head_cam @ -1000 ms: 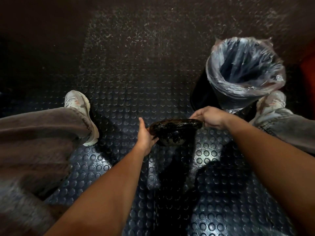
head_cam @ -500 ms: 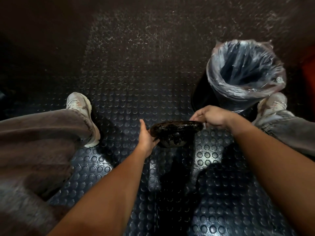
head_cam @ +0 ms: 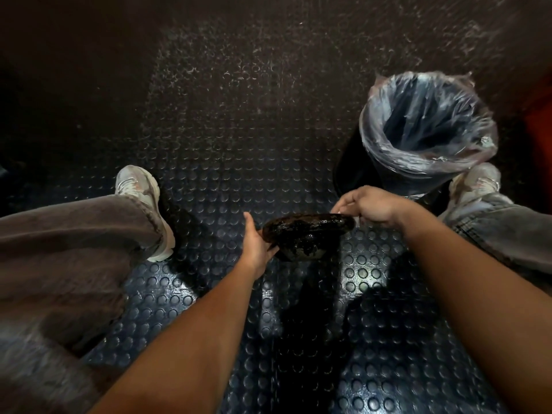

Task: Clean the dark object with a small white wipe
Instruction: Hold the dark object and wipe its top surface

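The left hand (head_cam: 254,243) grips the greasy dark bowl-shaped object (head_cam: 307,234) above the floor; the right hand (head_cam: 370,206) pinches, probably, a small white wipe (head_cam: 340,208) at its rim. Wipe firmly, supporting underneath.

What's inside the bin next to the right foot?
Inside the bin only its clear plastic liner shows, running down into shadow. The bottom is too dark to tell whether anything lies there.

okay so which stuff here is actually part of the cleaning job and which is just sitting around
In use: dark object, left hand, right hand, white wipe.
Sitting around: lined bin, studded floor mat.
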Demonstrator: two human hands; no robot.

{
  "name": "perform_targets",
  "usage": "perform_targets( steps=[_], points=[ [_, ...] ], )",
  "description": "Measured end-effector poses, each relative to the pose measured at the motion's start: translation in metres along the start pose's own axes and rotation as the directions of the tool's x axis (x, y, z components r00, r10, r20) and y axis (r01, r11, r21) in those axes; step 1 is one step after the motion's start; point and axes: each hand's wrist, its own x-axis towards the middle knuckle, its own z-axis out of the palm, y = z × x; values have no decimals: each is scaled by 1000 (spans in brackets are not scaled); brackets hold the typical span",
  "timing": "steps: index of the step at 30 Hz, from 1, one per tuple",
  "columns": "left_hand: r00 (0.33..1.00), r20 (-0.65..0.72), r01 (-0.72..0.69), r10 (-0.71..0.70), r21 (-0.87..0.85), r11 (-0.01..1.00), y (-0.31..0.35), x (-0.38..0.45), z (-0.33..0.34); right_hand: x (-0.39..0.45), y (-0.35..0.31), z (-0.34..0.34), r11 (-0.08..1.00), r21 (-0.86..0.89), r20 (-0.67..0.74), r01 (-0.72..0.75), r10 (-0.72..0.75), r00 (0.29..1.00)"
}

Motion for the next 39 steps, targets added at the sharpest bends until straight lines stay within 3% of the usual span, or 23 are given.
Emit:
perform_targets(
  steps=[4, 6, 10, 14, 18, 21, 25, 30, 35, 39],
  points=[
    [1000, -9, 1, -1, -12, 1000, -1, 2, 0, -25, 13, -15, 961, 258, -51, 102, -91, 995],
    [1000, -11, 1, -1, -17, 1000, -2, 2, -2, -27, 28, -13, 931, 357, -52, 81, -67, 996],
    [1000, -14, 10, -10, -18, 1000, -1, 0, 1, -7, 35, 2, 988, 156, -89, -19, 33, 995],
    [999, -37, 5, -7, -45, 999, 2, -4, 4, -6, 1, 0, 1000, -6, 4, -4, 4, 1000],
    [999, -31, 5, -7, -48, 999, 2, -5, 5, -24, 2, -14, 977, 173, -48, 124, -118, 992],
    [1000, -15, 0, -1, -37, 999, 1, -5, 3, -24, 25, -12, 941, 332, -69, 66, -46, 997],
    [1000, -21, 2, -2, -22, 1000, 2, -6, 4, -10, 25, 4, 997, 65, -114, -43, 51, 992],
    [999, -47, 3, -4, -31, 1000, 3, -6, 5, -9, -13, 3, 999, -45, -10, 19, -20, 1000],
    [999, -40, 9, -10, -31, 999, 2, -6, 5, -29, 4, -20, 983, 152, -56, 103, -96, 994],
    [999, -30, 13, -14, -36, 999, 2, -7, 7, -25, 25, -13, 997, 51, -112, 62, -56, 992]
  ],
)
